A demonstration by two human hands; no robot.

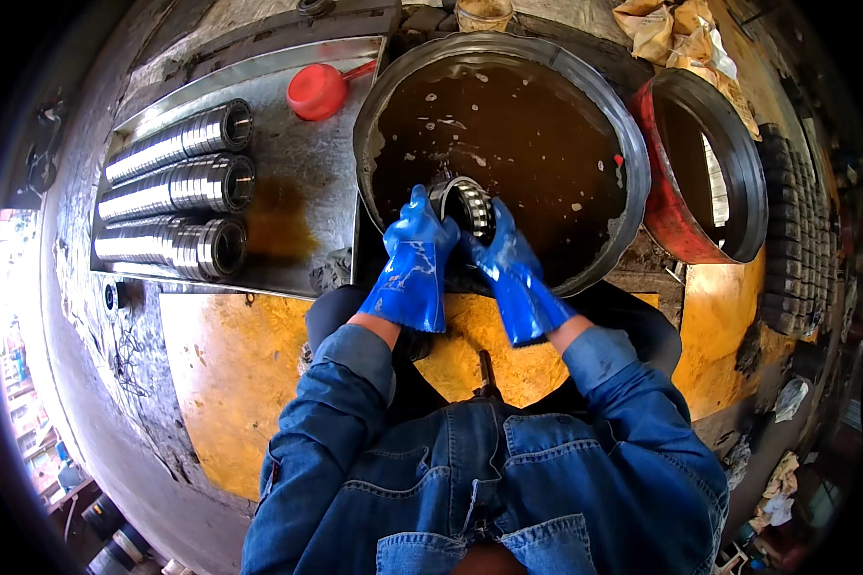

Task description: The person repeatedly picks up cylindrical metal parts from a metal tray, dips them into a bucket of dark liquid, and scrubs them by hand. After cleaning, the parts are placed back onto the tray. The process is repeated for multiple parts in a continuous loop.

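Blue rubber gloves cover both my hands. Between them, over the near edge of a wide round tub (633, 182) of murky brown liquid, they hold a shiny roller bearing (468, 205), its ring tilted so the rollers show. My left hand (418, 235) grips its left side, fingers pointing up. My right hand (510, 251) closes on the lower right side; its fingertips are partly hidden behind the ring. Pale bits of foam float on the liquid, and a small red piece (618, 160) lies near the tub's right wall.
Left of the tub, a metal tray (302, 153) holds three rows of stacked bearing rings (177, 184) and a red ladle (317, 92). A red-sided metal drum ring (654, 182) leans at the tub's right. Dark stacked parts (791, 230) stand farther right. Yellow board (230, 374) lies underneath.
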